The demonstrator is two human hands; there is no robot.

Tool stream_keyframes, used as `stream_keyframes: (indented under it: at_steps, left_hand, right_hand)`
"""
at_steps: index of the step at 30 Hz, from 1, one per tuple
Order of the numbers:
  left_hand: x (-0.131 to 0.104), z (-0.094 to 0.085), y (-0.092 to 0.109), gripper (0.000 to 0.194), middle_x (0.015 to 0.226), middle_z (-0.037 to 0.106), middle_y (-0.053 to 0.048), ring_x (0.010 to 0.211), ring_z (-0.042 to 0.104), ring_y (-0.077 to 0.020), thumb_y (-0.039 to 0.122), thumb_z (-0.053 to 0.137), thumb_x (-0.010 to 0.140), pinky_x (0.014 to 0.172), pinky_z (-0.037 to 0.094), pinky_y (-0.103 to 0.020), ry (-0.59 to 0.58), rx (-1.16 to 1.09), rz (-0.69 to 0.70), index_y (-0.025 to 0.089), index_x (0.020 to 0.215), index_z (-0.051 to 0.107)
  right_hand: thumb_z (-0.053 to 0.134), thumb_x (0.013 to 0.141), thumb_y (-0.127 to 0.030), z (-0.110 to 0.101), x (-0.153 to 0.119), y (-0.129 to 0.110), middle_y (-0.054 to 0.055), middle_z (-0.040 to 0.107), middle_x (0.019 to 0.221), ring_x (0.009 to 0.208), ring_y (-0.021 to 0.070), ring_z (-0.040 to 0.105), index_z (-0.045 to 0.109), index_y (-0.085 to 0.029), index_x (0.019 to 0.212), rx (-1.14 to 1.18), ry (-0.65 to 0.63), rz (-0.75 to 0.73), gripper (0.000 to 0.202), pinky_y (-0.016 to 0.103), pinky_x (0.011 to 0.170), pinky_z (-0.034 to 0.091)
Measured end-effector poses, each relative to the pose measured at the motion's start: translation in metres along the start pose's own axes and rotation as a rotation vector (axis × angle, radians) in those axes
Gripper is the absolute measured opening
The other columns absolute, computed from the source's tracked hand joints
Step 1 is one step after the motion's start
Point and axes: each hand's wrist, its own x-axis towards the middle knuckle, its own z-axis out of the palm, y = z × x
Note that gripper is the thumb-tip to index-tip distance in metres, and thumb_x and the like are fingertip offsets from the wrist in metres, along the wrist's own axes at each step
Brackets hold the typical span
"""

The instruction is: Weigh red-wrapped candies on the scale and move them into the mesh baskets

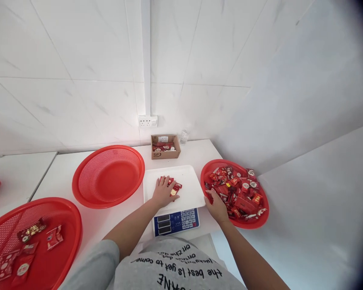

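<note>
My left hand lies over a few red candy packets on the white tray of a weighing scale. Its fingers are stretched out and apart, covering part of the packets. The scale's blue keypad panel shows below the tray's near edge. My right hand is at the left rim of a red basket, fingers curled over that rim beside the tray. Inside this basket is a heap of red-wrapped candies. My right fingertips are partly hidden, and no packet is clearly visible in them.
A red mesh basket with nothing visible inside stands left of the scale. Nearer, another red basket holds several packets. Behind the tray are a cardboard box of packets and a clear container. Walls border the table behind and right.
</note>
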Motion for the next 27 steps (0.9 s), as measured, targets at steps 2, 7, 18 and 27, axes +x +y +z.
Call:
stream_keyframes:
  at_steps: [2,7,18,27]
  left_hand:
    - [0.0,-0.002,-0.001,0.051,0.131,0.046,-0.01,0.123,0.035,-0.0299,0.051,0.049,0.082,0.101,0.025,-0.047,0.031,-0.016,0.065,0.028,0.127,0.046]
    - [0.003,-0.008,0.002,0.036,0.106,0.059,-0.006,0.101,0.052,-0.0224,0.04,0.053,0.082,0.082,0.041,-0.034,0.033,-0.083,0.037,0.028,0.116,0.052]
    - [-0.013,-0.063,-0.062,0.031,0.086,0.066,0.0,0.076,0.062,-0.014,0.042,0.044,0.086,0.065,0.047,-0.024,0.35,-0.373,-0.487,0.024,0.111,0.048]
    - [-0.041,-0.094,-0.117,0.054,0.133,0.043,-0.017,0.126,0.034,-0.0342,0.046,0.037,0.087,0.096,0.031,-0.056,0.313,-0.07,-0.709,0.017,0.132,0.035]
  right_hand:
    - [0.041,0.081,-0.034,0.0,0.0,0.0,0.01,0.058,0.116,0.112,0.022,0.051,0.053,-0.018,0.111,0.005,0.005,-0.005,0.036,0.039,0.096,0.039]
    - [0.042,0.081,-0.034,0.0,0.0,-0.001,0.009,0.059,0.114,0.11,0.0217,0.052,0.053,-0.02,0.111,0.019,0.018,-0.003,0.034,0.039,0.096,0.04]
    - [0.042,0.082,-0.035,-0.003,-0.001,-0.004,0.008,0.059,0.114,0.109,0.0221,0.052,0.053,-0.02,0.11,0.005,0.006,0.005,0.034,0.039,0.095,0.04]
    - [0.041,0.081,-0.035,-0.001,-0.001,-0.001,0.008,0.059,0.114,0.11,0.0219,0.052,0.053,-0.02,0.111,-0.009,0.01,-0.001,0.036,0.038,0.094,0.04]
